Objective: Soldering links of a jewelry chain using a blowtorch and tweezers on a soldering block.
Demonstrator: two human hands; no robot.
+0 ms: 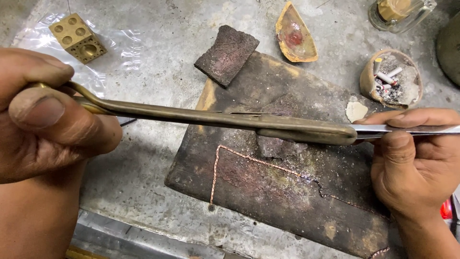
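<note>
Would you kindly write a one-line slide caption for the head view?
Left hand and right hand hold a long brass tool above a thin chain on a charred block.

Jeweller's workshop, scorched soldering block (287,192), brass dapping cube (76,37), fine chain (254,162)

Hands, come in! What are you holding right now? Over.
Left hand grips long brass torch pipe. Right hand pinches flat steel tweezers. Thin copper chain lies on charred block below, untouched.
</note>
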